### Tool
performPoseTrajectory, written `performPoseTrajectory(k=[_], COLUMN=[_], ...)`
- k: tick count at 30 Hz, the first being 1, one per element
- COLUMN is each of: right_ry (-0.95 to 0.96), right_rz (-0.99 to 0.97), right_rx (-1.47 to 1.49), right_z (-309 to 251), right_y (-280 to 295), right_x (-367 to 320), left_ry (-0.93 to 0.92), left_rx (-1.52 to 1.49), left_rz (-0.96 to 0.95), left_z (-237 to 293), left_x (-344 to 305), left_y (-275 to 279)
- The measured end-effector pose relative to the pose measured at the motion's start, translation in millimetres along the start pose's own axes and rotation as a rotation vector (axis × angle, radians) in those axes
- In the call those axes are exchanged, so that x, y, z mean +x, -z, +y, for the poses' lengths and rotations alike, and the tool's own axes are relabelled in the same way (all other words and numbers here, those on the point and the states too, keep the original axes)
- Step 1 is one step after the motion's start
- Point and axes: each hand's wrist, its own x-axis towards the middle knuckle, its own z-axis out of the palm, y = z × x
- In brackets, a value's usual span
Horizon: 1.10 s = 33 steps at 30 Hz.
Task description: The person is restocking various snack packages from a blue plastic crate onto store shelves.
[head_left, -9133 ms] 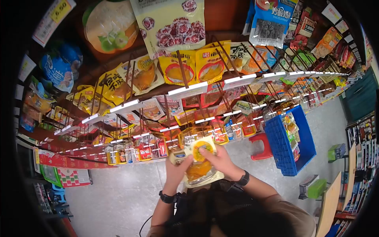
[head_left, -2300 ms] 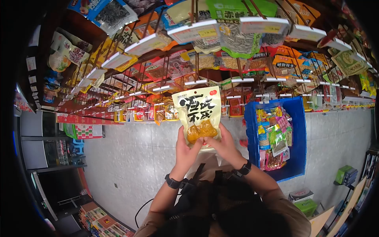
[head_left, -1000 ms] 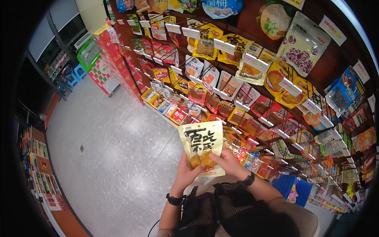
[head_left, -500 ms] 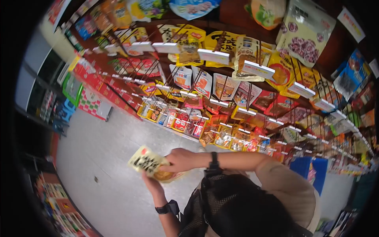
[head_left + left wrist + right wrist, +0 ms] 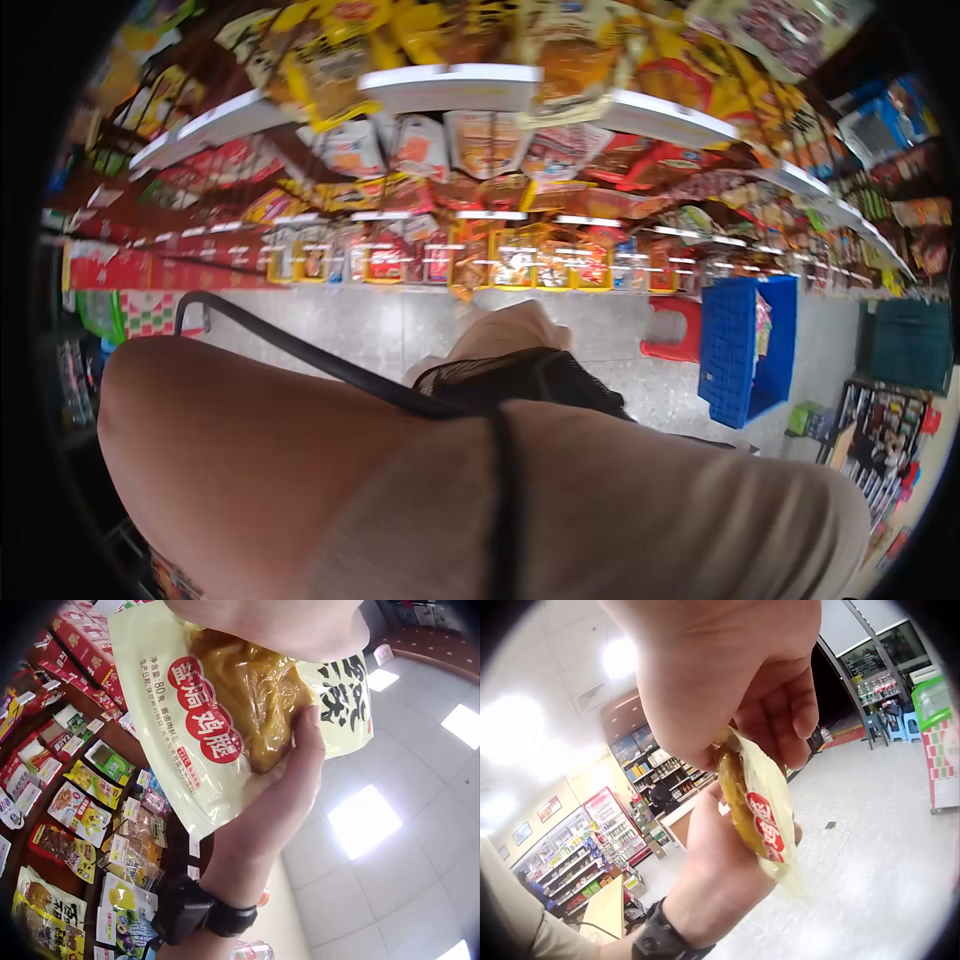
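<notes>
Both hands hold a cream pouch of salt-baked chicken leg, its brown contents showing through a clear window and red labels on its front. In the left wrist view, the left hand overlaps the pouch's upper edge, while the right hand grips it with the thumb on the window. Seen edge-on in the right wrist view, the pouch lies in the grasp of the left hand; the right hand pinches its upper end with bent fingers. Neither hand appears in the head view, where a bare arm and sleeve fill the front.
Racks of snack packets with white price strips run across the head view. On the floor stand a blue basket and a red stool. A green-and-white freezer is at the right wrist view's right.
The pouch was held low before the body by both hands, then swung left as the right arm crossed over. Now an arm is raised close to the head camera, and the hands have left that view.
</notes>
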Motion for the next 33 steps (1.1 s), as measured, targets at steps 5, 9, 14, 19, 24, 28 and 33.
performPoseTrajectory(k=[5,9,14,19,24,28,33], right_ry=[-0.078,-0.156,-0.277,0.058,0.335,0.228,0.229], right_rz=[-0.043,0.055,0.152,0.031,0.123,0.097,-0.107], right_rx=[-0.145,-0.247,0.240,0.360,0.163,0.049,0.111], right_z=[-24,-20,-32,-179,-263,-277,-293], right_y=[27,63,127,236,236,222,217], right_x=[10,4,-106,-141,-95,-65,-51], left_ry=[0.011,0.050,0.134,0.338,0.617,0.747,0.769], left_rx=[-0.265,-0.428,-0.442,-0.244,-0.296,-0.243,-0.260], left_rz=[-0.137,-0.254,-0.273,-0.136,-0.367,-0.300,-0.513], left_z=[-8,-19,-38,-70,-92,-82,-72], left_x=[37,65,117,142,148,130,101], left_y=[1,3,-14,-45,-97,-139,-160])
